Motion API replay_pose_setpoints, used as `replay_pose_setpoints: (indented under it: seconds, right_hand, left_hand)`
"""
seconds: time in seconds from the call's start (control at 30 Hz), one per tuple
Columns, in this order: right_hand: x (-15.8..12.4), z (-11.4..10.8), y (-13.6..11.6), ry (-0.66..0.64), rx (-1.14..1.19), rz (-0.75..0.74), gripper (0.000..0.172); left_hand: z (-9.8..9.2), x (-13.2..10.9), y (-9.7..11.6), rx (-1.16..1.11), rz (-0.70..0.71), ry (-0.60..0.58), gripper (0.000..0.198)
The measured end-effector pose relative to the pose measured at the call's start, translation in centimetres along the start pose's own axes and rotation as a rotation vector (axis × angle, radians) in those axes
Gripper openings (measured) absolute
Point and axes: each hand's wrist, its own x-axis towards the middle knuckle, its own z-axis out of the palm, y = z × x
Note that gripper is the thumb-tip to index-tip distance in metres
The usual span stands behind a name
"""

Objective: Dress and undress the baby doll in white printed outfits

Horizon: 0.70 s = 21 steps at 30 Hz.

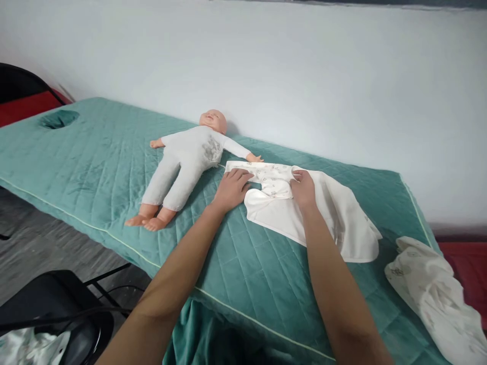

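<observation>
A white baby garment (276, 218) with a small printed pattern on part of it lies spread on the green quilted bed cover (243, 284). My left hand (231, 190) rests on the garment's left end, its fingers stretched out over the cloth. Fingers curled, my right hand (303, 188) pinches the cloth near the middle of the upper edge. To the left of my hands a baby doll (186, 152) lies on its back, in a white cloth body with a grey worn patch on the chest. One of its hands is close to the garment's upper edge.
A second white printed cloth (433, 294) lies bunched at the bed's right end. The wall (266, 76) runs along the far side. A black chair (57, 299) with cloth on it stands at the lower left. The bed has a face hole (59, 119).
</observation>
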Motion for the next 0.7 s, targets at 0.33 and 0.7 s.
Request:
replay_pose_setpoints:
  seconds: [0.33,0.7]
  right_hand:
    - [0.2,-0.1,0.3,-0.039,0.065,0.051,0.042]
    - [0.4,-1.1,0.4,-0.035,-0.100,-0.021,0.032]
  left_hand:
    - [0.8,1.4,-0.5,0.060,-0.107,-0.050,0.032]
    - [-0.1,-0.2,1.2,0.064,-0.230,0.037,0.029]
